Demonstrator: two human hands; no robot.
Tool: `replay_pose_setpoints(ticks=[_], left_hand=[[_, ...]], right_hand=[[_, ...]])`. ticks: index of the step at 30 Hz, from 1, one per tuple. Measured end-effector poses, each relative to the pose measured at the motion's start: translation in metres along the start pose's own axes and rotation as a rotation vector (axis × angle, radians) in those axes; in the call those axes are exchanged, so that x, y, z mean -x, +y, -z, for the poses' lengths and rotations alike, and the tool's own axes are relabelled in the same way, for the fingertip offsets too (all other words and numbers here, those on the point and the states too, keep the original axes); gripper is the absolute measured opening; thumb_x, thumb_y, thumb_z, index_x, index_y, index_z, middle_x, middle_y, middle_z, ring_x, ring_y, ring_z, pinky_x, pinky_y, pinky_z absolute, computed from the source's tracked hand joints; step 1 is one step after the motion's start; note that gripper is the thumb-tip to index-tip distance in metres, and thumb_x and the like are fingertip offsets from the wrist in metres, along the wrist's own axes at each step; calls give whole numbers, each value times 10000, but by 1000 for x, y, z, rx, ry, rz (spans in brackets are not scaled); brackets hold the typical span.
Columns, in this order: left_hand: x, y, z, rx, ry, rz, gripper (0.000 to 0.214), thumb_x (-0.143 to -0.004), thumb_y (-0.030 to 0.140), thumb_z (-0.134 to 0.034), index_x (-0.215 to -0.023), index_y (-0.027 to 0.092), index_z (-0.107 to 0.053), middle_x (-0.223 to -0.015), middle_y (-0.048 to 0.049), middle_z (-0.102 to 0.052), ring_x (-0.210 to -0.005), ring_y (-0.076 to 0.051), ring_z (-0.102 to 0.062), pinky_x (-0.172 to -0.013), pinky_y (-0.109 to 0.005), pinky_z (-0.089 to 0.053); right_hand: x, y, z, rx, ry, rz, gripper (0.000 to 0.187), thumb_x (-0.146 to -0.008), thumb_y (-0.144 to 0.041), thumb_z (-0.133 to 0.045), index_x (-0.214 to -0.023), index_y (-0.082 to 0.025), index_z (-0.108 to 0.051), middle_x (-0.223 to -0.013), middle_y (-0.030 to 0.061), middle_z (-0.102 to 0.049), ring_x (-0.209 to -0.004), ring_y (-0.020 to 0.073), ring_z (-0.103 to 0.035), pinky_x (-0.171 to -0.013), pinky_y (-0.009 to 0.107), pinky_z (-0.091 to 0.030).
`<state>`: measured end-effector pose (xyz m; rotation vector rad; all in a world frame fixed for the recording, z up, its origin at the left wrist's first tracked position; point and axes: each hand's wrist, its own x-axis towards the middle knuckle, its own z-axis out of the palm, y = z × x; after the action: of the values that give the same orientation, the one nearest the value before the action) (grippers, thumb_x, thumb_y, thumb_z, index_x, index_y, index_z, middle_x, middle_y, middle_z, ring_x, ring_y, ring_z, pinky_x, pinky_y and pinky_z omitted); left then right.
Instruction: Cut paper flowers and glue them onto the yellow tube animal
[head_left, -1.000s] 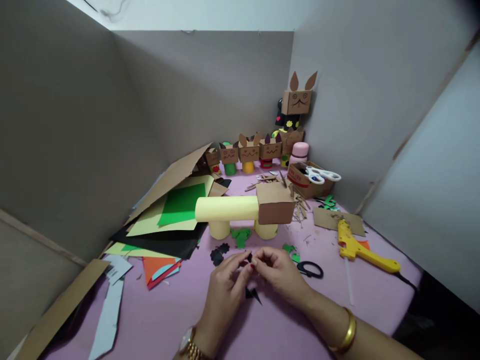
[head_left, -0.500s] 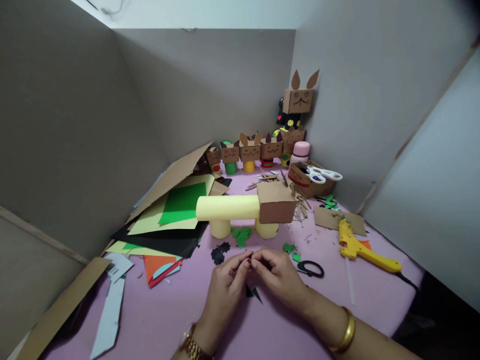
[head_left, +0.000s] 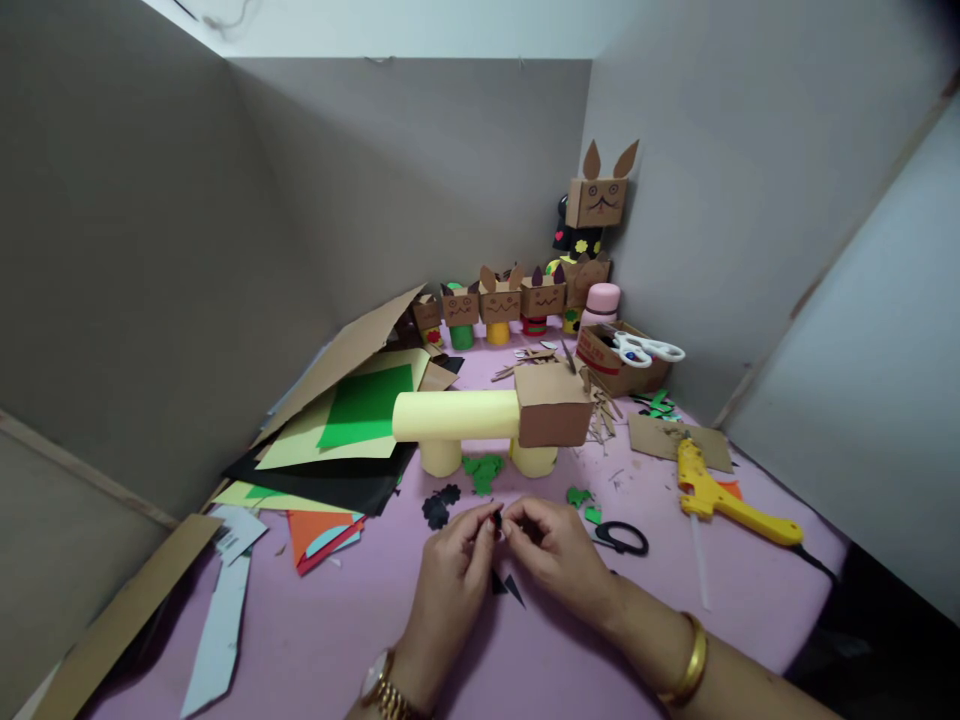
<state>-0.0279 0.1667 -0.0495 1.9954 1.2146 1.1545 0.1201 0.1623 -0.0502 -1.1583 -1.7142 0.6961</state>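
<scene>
My left hand (head_left: 461, 560) and my right hand (head_left: 551, 555) meet at the fingertips over the near part of the table. Between thumb and finger, my left hand pinches a small black piece of paper (head_left: 498, 519). The fingers of my right hand are closed at its other side; whether they grip it too is hard to see. Black paper scraps (head_left: 514, 590) lie just below my hands. Beyond them stands a cardboard-headed animal (head_left: 553, 405) with a pale yellow paper body (head_left: 457, 415). Black flower cutouts (head_left: 439, 507) and green cutouts (head_left: 484, 470) lie in front of it.
Black-handled scissors (head_left: 622, 538) lie right of my hands, and a yellow glue gun (head_left: 731, 505) farther right. Coloured paper sheets (head_left: 367, 405) are stacked at left. Several cardboard animals (head_left: 500, 300) stand at the back near a box (head_left: 619, 370) holding white scissors (head_left: 645, 348).
My right fingertips have shifted slightly at the black paper, and more of it shows between my hands. My left wrist has turned a little. Everything else stays put.
</scene>
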Motion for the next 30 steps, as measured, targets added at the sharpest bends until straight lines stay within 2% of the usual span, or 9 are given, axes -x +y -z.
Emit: replay_pose_setpoints(ticks=[3,9,13,16,20,24,28,30], left_hand=[[0,1,0,47,-15,20,244,-842,172,-469,-968,191,-677,-946,-71,-719,-854,-175,-665,-774,-300,-530],[-3,3,-1,246,-1,186,189,-819,215,-516,-899,167,-680,-912,-77,-726,-827,-183,-671,-759,-300,-538],[-2,4,0,279,22,231,174,-788,202,-540,-868,161,-689,-845,-65,-734,-786,-184,-680,-722,-288,-547],[1,3,0,206,55,184,167,-784,191,-551,-866,174,-695,-847,-56,-737,-771,-174,-683,-702,-272,-550],[2,2,1,53,99,48,157,-792,185,-553,-853,191,-698,-826,-42,-731,-747,-155,-676,-643,-234,-551],[2,6,2,-7,110,5,145,-793,174,-544,-827,183,-684,-779,-37,-721,-693,-148,-671,-582,-217,-547],[2,8,3,-69,105,-24,124,-804,183,-544,-805,186,-667,-749,-26,-707,-675,-147,-663,-584,-220,-539],[3,7,4,-104,97,-68,123,-816,188,-539,-819,191,-662,-761,-27,-703,-693,-148,-661,-593,-221,-533]], right_hand=[[0,-1,1,24,-14,8,155,-829,-173,-506,-728,-161,-623,-652,7,-624,-587,118,-535,-556,214,-399],[0,-1,1,7,-27,0,156,-836,-181,-507,-728,-167,-619,-647,6,-620,-584,120,-531,-544,217,-400],[1,2,0,-57,-41,-64,96,-807,-253,-588,-794,-163,-615,-674,0,-621,-559,110,-532,-522,208,-404],[0,3,0,-42,-28,-91,121,-777,-269,-630,-826,-159,-621,-689,2,-630,-545,108,-532,-519,211,-403],[0,1,2,6,-9,-29,102,-820,-204,-560,-800,-164,-652,-717,24,-673,-627,134,-582,-583,229,-429],[0,0,3,17,-3,14,153,-843,-184,-528,-846,-164,-679,-790,54,-705,-733,162,-621,-667,255,-458],[1,0,3,-3,-19,-17,141,-804,-255,-612,-887,-168,-685,-798,50,-706,-646,147,-613,-590,239,-462],[1,0,3,1,-22,-4,135,-815,-244,-595,-881,-171,-688,-804,51,-713,-680,157,-628,-619,249,-473]])
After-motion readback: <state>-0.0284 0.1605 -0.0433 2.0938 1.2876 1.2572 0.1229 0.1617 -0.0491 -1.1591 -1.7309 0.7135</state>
